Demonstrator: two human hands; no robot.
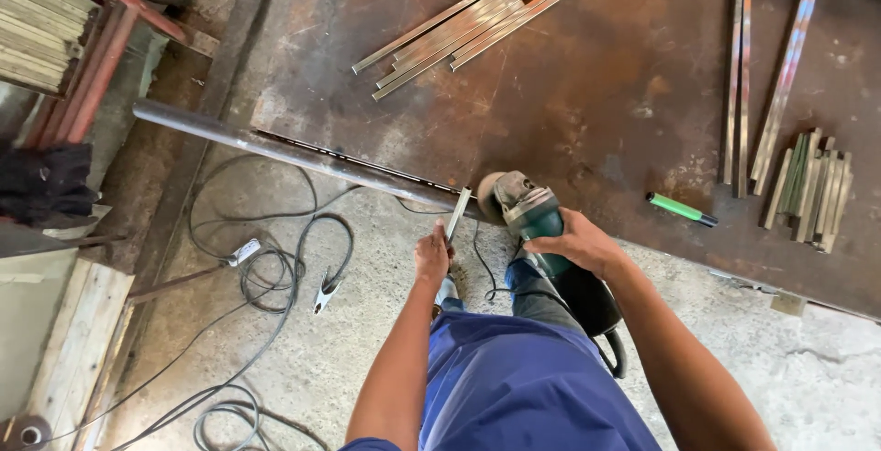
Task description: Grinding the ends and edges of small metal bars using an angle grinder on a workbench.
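Steel strip (457,214) is pinched in the left hand (431,254), end propped on the rusty table (569,102) edge for steadiness; right hand (580,242) clamps the green angle grinder (528,212), disc beside the strip.

Bright, even daylight, no hard shadows. Soft shade only under the right hand (578,242) and angle grinder (528,211). Glare on the steel strips (477,24) up and away from the grip, and on the bars (785,75) far right of it. Focus sharp around the grip. Wide-angle bending at frame edges; left corners darker.
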